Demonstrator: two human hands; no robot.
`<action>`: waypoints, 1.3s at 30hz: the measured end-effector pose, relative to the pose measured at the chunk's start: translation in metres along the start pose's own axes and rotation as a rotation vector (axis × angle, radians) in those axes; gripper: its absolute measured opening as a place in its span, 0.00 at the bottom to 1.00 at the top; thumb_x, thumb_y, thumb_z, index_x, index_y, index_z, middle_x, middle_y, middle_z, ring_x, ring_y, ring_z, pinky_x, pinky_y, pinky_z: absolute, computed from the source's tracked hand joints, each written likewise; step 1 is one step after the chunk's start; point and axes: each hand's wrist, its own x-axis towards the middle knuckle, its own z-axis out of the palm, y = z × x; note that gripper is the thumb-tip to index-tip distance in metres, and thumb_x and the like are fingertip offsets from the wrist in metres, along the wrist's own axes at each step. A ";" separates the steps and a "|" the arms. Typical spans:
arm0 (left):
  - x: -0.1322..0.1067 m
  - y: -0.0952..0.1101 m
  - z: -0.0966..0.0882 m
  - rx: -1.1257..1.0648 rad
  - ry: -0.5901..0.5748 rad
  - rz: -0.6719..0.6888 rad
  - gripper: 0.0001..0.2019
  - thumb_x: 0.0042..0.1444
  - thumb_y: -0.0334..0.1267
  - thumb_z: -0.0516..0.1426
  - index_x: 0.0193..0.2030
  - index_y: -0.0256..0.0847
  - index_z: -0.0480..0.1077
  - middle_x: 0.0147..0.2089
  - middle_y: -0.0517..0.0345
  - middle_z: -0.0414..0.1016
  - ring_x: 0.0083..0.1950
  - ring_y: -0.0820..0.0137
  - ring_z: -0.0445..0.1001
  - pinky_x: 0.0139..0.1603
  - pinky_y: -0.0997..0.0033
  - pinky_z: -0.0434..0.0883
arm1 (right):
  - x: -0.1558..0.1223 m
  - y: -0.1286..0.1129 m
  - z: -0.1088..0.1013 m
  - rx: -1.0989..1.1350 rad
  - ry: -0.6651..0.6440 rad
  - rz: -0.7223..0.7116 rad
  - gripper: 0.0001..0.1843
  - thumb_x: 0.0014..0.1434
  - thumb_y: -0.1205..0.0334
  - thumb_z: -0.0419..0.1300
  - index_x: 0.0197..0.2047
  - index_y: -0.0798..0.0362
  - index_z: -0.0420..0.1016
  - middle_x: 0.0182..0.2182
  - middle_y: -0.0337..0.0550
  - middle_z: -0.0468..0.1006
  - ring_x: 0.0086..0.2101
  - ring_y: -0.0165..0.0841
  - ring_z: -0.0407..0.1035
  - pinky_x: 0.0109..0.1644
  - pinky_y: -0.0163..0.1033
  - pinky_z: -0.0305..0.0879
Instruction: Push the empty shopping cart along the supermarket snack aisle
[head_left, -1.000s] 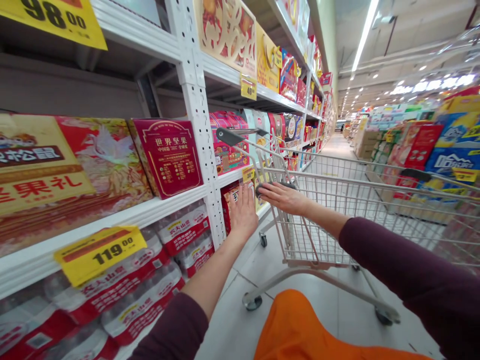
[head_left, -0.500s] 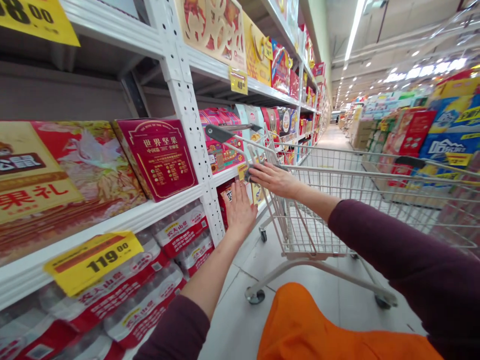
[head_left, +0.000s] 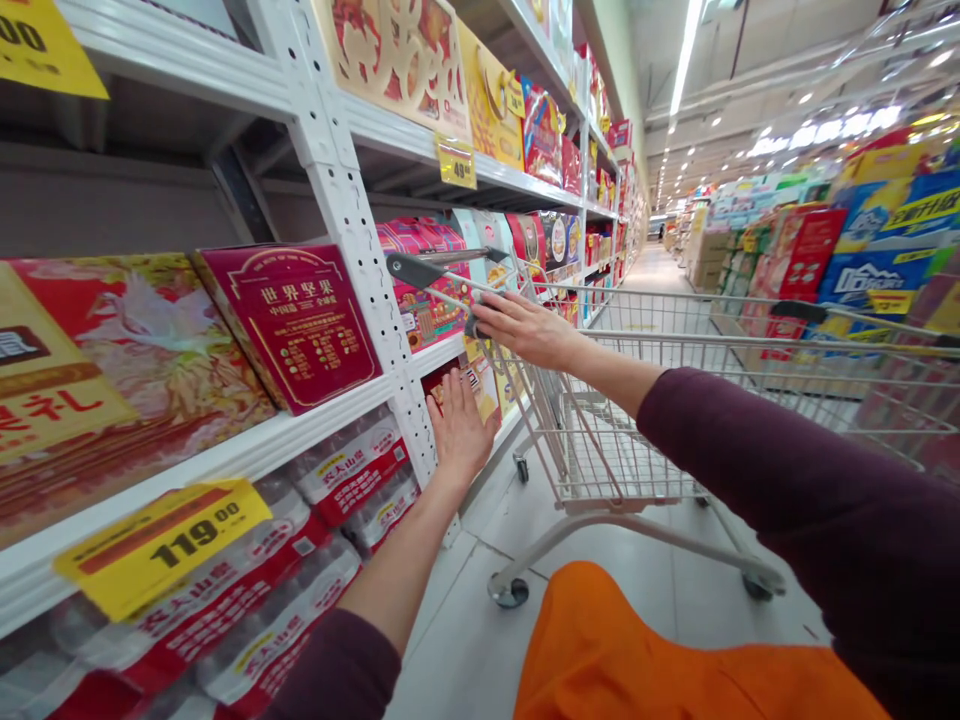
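Observation:
My right hand lies against the side frame of a metal shopping cart, just below its grey handle. Its fingers are stretched out flat, and the palm side is hidden from me. With fingers extended and holding nothing, my left hand reaches toward the lower shelf, in front of a small red-and-white package. Whether it touches that package I cannot tell. To its left, a dark red gift box stands on the shelf beside the white perforated post.
Shrink-wrapped bottle packs fill the bottom shelf below a yellow price tag. Several gift boxes line the upper shelf. My orange-clad knee is close to the cart's wheels. Stacked goods stand across the aisle.
The view has shifted slightly to the right, so shelf and cart appear farther left. My left hand is a little lower relative to the cart; my right hand stays on the cart's frame.

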 end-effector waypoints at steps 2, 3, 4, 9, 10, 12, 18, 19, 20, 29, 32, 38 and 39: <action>-0.002 0.001 0.002 0.000 0.013 0.016 0.34 0.61 0.43 0.49 0.69 0.25 0.50 0.73 0.33 0.46 0.74 0.53 0.46 0.70 0.42 0.48 | -0.005 0.000 0.005 -0.025 -0.023 -0.017 0.26 0.64 0.75 0.48 0.64 0.57 0.62 0.66 0.49 0.61 0.67 0.40 0.48 0.70 0.53 0.50; -0.003 0.002 0.003 0.000 0.017 0.025 0.33 0.61 0.43 0.49 0.69 0.26 0.50 0.73 0.34 0.46 0.74 0.54 0.46 0.71 0.42 0.48 | -0.013 -0.003 0.010 -0.041 -0.035 -0.032 0.25 0.64 0.75 0.48 0.64 0.57 0.63 0.65 0.49 0.62 0.67 0.40 0.50 0.69 0.52 0.53; -0.005 0.003 0.003 0.001 0.018 0.032 0.33 0.61 0.43 0.49 0.70 0.26 0.50 0.73 0.34 0.46 0.74 0.54 0.46 0.71 0.42 0.48 | -0.023 -0.007 0.016 -0.056 -0.049 -0.049 0.24 0.65 0.74 0.48 0.63 0.57 0.64 0.65 0.49 0.64 0.66 0.40 0.52 0.68 0.51 0.55; -0.011 0.008 0.005 0.005 0.012 0.060 0.35 0.58 0.41 0.52 0.69 0.27 0.49 0.73 0.34 0.47 0.74 0.55 0.46 0.71 0.43 0.48 | -0.083 -0.035 0.047 -0.052 -0.152 -0.125 0.23 0.64 0.74 0.50 0.61 0.57 0.67 0.62 0.48 0.67 0.64 0.38 0.56 0.66 0.48 0.59; -0.012 0.009 0.006 0.006 0.012 0.066 0.35 0.58 0.41 0.53 0.69 0.26 0.50 0.73 0.33 0.47 0.74 0.54 0.47 0.71 0.44 0.48 | -0.092 -0.038 0.051 -0.029 -0.179 -0.137 0.23 0.63 0.74 0.50 0.60 0.57 0.67 0.62 0.48 0.67 0.65 0.37 0.55 0.66 0.47 0.59; -0.012 0.010 0.005 0.004 0.014 0.073 0.36 0.57 0.40 0.54 0.69 0.26 0.50 0.72 0.33 0.48 0.74 0.54 0.48 0.71 0.43 0.48 | -0.098 -0.040 0.053 0.026 -0.213 -0.157 0.23 0.62 0.74 0.51 0.60 0.55 0.68 0.62 0.48 0.67 0.65 0.35 0.54 0.66 0.46 0.57; -0.002 0.012 0.001 -0.041 0.034 0.067 0.36 0.57 0.40 0.53 0.69 0.26 0.48 0.73 0.33 0.46 0.74 0.54 0.46 0.71 0.42 0.46 | -0.042 -0.007 0.015 0.004 -0.043 -0.051 0.28 0.63 0.75 0.50 0.65 0.54 0.61 0.66 0.47 0.61 0.68 0.37 0.47 0.70 0.51 0.51; 0.000 0.012 0.000 -0.051 0.042 0.064 0.36 0.57 0.40 0.53 0.70 0.27 0.48 0.73 0.34 0.46 0.74 0.54 0.46 0.71 0.42 0.45 | -0.030 0.000 0.008 -0.016 -0.011 -0.030 0.28 0.63 0.75 0.50 0.65 0.54 0.61 0.66 0.47 0.61 0.68 0.37 0.47 0.70 0.52 0.50; 0.002 0.013 0.000 -0.058 0.047 0.063 0.36 0.57 0.40 0.53 0.70 0.27 0.48 0.73 0.33 0.46 0.74 0.53 0.46 0.71 0.42 0.45 | -0.020 0.006 0.003 -0.031 0.010 -0.013 0.28 0.63 0.75 0.49 0.65 0.54 0.61 0.66 0.47 0.61 0.68 0.38 0.47 0.70 0.53 0.49; -0.003 0.019 0.007 -0.060 0.034 0.078 0.37 0.57 0.41 0.53 0.70 0.27 0.47 0.73 0.34 0.46 0.74 0.53 0.45 0.70 0.42 0.48 | -0.061 -0.019 0.035 -0.023 -0.128 -0.054 0.23 0.63 0.74 0.49 0.61 0.58 0.67 0.62 0.51 0.67 0.65 0.39 0.56 0.67 0.50 0.58; -0.006 0.019 0.007 -0.059 0.024 0.074 0.36 0.57 0.41 0.54 0.70 0.27 0.49 0.73 0.34 0.46 0.74 0.53 0.46 0.71 0.43 0.48 | -0.081 -0.031 0.046 0.013 -0.175 -0.093 0.22 0.62 0.75 0.52 0.59 0.59 0.69 0.60 0.52 0.70 0.64 0.38 0.57 0.66 0.50 0.59; 0.003 0.017 0.001 -0.073 0.052 0.073 0.36 0.58 0.41 0.53 0.70 0.28 0.48 0.73 0.35 0.46 0.74 0.54 0.45 0.71 0.44 0.48 | -0.047 -0.013 0.026 0.009 -0.124 -0.065 0.24 0.62 0.75 0.50 0.61 0.57 0.66 0.63 0.49 0.66 0.65 0.39 0.54 0.68 0.50 0.55; 0.005 0.018 -0.001 -0.075 0.059 0.077 0.36 0.58 0.41 0.53 0.70 0.28 0.47 0.73 0.35 0.46 0.74 0.54 0.45 0.71 0.43 0.48 | -0.036 -0.005 0.019 0.003 -0.075 -0.011 0.27 0.62 0.75 0.50 0.64 0.55 0.63 0.65 0.48 0.62 0.67 0.39 0.50 0.70 0.52 0.52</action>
